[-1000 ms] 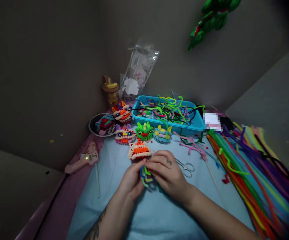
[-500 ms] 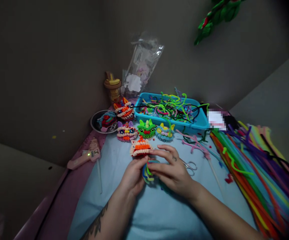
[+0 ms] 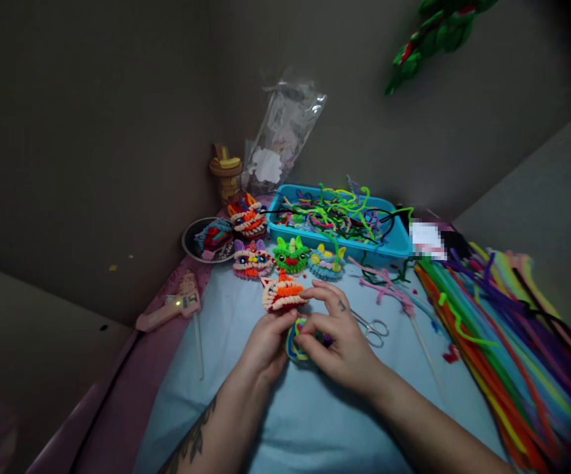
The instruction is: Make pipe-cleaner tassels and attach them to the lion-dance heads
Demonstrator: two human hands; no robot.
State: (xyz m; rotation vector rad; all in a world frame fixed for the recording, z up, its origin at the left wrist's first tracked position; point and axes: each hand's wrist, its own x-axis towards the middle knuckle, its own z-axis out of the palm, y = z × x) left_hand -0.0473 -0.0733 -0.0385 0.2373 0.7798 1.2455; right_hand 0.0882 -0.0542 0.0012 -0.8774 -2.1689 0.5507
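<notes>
My left hand (image 3: 264, 347) is closed round an orange and cream animal head made of pipe cleaners (image 3: 281, 294), its ears upward and its red part low. Below the head hangs a bunch of curled blue, green and yellow pipe cleaners (image 3: 295, 343). Thumb and forefinger of my right hand (image 3: 337, 339) pinch at this bunch, while its other fingers reach toward the head's right side. What exactly lies between the right fingertips is partly hidden. Small scissors (image 3: 375, 332) lie just beyond my right hand.
Finished heads in purple (image 3: 252, 260), green (image 3: 290, 255) and blue (image 3: 326, 261) line up behind. A blue tray (image 3: 339, 245) holds pipe-cleaner scraps. At left lie a lit glue gun (image 3: 169, 313) and a metal bowl (image 3: 186, 247). Long pipe cleaners (image 3: 507, 355) spread across the right.
The right fingers have drawn in to a tighter pinch on the coloured bunch. The orange and cream head has turned slightly, and the view has shifted a little.
</notes>
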